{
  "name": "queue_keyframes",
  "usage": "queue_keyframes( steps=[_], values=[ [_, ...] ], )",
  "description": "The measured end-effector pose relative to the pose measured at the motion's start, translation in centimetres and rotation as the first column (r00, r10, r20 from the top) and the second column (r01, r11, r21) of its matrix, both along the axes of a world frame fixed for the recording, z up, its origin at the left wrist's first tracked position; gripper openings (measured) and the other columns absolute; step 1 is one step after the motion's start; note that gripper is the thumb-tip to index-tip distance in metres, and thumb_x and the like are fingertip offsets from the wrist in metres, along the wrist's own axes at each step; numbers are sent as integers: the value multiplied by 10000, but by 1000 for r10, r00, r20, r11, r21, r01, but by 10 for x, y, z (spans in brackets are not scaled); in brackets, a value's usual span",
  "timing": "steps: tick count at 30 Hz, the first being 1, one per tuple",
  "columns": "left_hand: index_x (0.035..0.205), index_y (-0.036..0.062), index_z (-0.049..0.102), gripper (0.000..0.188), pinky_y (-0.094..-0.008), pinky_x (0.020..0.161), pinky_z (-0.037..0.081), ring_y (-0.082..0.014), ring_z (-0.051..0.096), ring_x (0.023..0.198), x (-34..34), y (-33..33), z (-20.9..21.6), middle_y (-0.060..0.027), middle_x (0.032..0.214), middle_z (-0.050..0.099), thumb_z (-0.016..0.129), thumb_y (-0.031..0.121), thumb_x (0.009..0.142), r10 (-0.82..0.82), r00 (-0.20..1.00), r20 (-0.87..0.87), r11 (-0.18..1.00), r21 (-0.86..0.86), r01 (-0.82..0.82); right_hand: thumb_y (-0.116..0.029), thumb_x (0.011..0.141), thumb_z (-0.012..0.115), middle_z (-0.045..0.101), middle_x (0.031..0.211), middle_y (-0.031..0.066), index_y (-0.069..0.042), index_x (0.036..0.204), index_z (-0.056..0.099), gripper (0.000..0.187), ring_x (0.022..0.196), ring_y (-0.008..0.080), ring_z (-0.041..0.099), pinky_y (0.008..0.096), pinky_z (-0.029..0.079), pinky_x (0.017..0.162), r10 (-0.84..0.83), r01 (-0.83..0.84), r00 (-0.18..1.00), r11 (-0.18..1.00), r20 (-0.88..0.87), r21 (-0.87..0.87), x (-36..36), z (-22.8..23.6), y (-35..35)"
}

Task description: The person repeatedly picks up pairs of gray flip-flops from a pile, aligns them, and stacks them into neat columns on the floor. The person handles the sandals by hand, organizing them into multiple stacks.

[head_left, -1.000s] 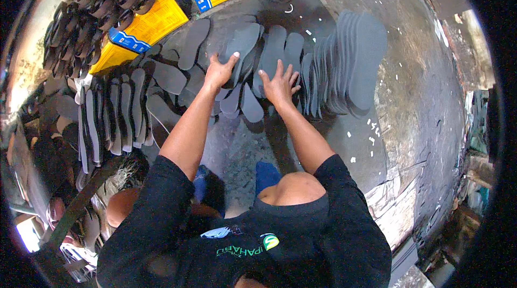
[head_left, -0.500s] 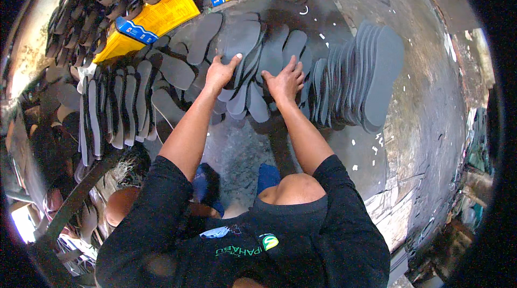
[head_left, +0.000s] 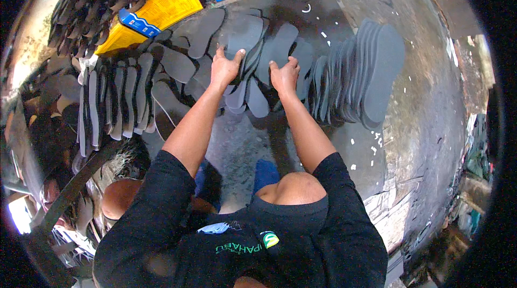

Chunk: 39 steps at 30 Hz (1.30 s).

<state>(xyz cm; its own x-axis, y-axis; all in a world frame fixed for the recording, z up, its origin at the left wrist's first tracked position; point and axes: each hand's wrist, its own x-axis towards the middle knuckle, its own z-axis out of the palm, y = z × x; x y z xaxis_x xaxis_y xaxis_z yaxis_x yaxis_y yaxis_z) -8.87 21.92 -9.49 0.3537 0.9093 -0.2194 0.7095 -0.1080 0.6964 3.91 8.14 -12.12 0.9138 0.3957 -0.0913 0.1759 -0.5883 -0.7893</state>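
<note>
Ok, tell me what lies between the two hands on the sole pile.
In the head view, between the left hand and right hand lie overlapping grey shoe soles; no bare floor shows there.

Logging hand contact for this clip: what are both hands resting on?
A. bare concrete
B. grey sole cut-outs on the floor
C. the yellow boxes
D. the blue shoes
B: the left hand and the right hand both press on the overlapping grey soles spread on the floor, while the yellow boxes lie farther off, untouched.
</note>
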Motion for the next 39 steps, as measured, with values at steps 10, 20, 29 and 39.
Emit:
queue_keyframes(
  steps=[10,20,29,39],
  values=[
    [1491,0,478,863,-483,1150,399,-430,483,1383,-7,-11,10,-261,1460,545,677,614,918,-30,999,12,966,259,26,-356,927,755,636,1238,292,33,1336,531,608,1130,436,617,470,464,1020,-58,43,998,938,34,343,-9,42,1],
    [1386,-66,553,714,-422,1003,514,-340,678,1163,-38,-7,62,-253,1241,696,764,401,888,122,850,513,983,-180,-32,-356,938,748,636,1333,240,13,1488,448,727,1186,312,646,397,498,1023,576,-462,786,788,-223,406,-48,47,30],
    [1274,-39,615,561,-384,911,548,-279,724,1023,-173,56,43,-199,1107,750,804,320,887,425,812,401,892,-30,-451,-393,920,755,699,1228,236,28,1355,570,633,1099,339,708,427,541,969,790,-736,594,610,-151,294,-118,35,109],
    [1375,172,617,473,-506,1029,478,-383,549,1261,-236,48,71,-162,1377,558,710,261,920,445,851,-279,676,728,-115,-293,827,842,476,1504,238,-48,1541,356,898,1373,452,477,471,456,1119,897,-831,289,409,335,-378,-173,34,158]
  ],
)
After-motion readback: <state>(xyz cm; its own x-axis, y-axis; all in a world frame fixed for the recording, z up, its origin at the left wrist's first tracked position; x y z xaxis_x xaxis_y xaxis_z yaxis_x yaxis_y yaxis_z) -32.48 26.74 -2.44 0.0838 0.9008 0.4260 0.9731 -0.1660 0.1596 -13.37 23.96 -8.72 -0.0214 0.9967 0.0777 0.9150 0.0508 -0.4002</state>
